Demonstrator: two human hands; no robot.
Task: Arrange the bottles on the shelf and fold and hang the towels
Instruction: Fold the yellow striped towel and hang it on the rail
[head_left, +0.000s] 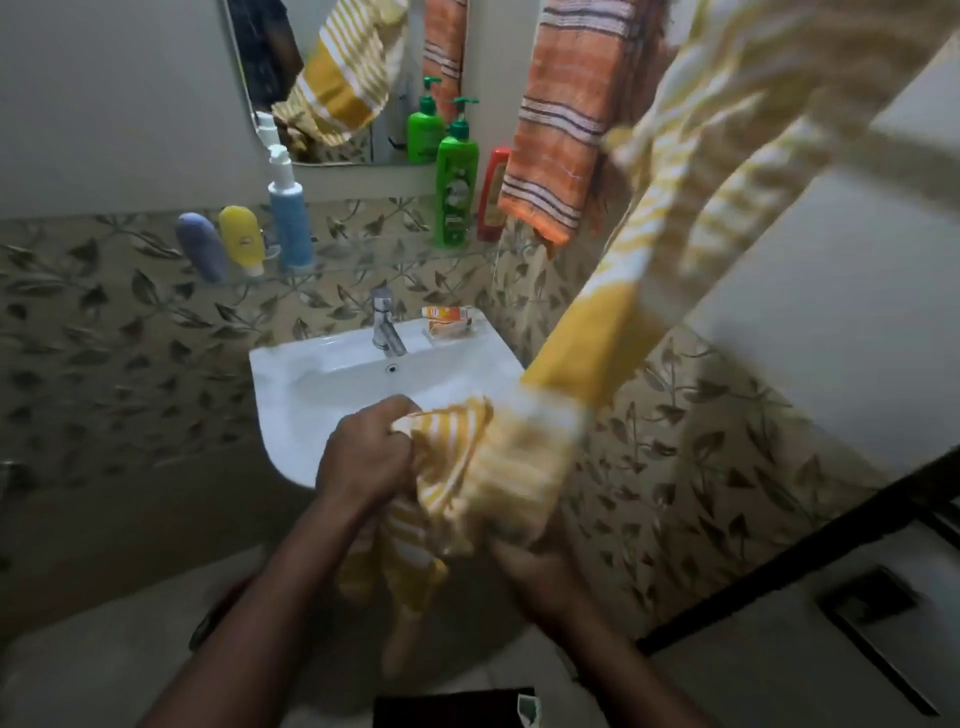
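Note:
A long yellow and white striped towel (587, 332) runs from the upper right down to my hands in front of the sink. My left hand (363, 457) grips its bunched lower end. My right hand (540, 566), blurred, holds the towel from below just to the right. An orange striped towel (561, 130) hangs on the wall right of the mirror. On the glass shelf (363, 262) stand a purple bottle (202, 247), a yellow bottle (241, 239), a blue spray bottle (288, 208), a green pump bottle (456, 187) and a red bottle (493, 192).
A white sink (291, 410) with a chrome tap (385, 327) sits under the shelf, with a soap dish (452, 325) at its back right. A mirror (337, 78) hangs above. A white door (831, 322) with a dark frame edge stands at the right.

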